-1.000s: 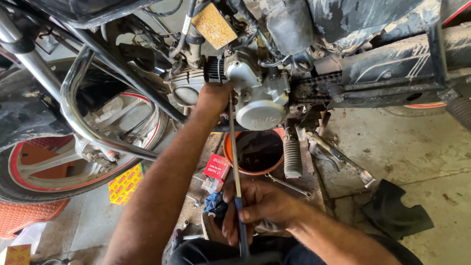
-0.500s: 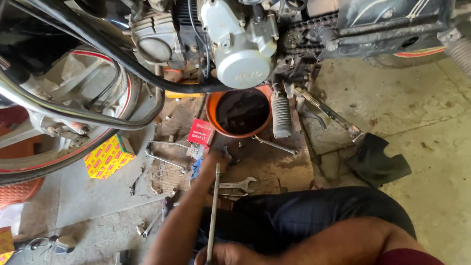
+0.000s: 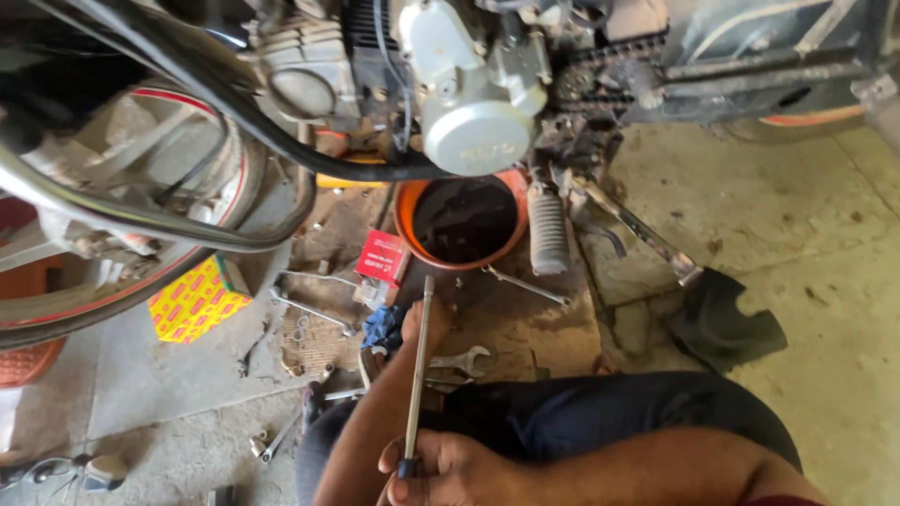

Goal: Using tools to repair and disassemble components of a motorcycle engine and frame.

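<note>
My right hand [image 3: 448, 468] sits at the bottom edge, closed around the dark handle of a long thin metal screwdriver [image 3: 418, 375] whose shaft points up and away. My left hand [image 3: 424, 323] reaches down past it to the floor, resting among loose tools beside a blue cloth [image 3: 382, 328] and an open-end wrench [image 3: 461, 359]. Its fingers are hidden behind the wrist and shaft, so I cannot tell whether it grips anything. My dark trouser leg [image 3: 600, 417] crosses below.
A motorcycle engine with a silver side cover [image 3: 478, 131] hangs above an orange basin of dark oil [image 3: 410, 201]. Nearby are a red box [image 3: 382, 258], yellow box [image 3: 197, 300], ribbed footpeg [image 3: 547, 230], spanners [image 3: 314, 314], a front wheel [image 3: 122, 281] and black rag [image 3: 727, 319].
My left hand came off the engine and dropped to the tools on the floor. The view tilted downward. My right hand kept hold of the long screwdriver.
</note>
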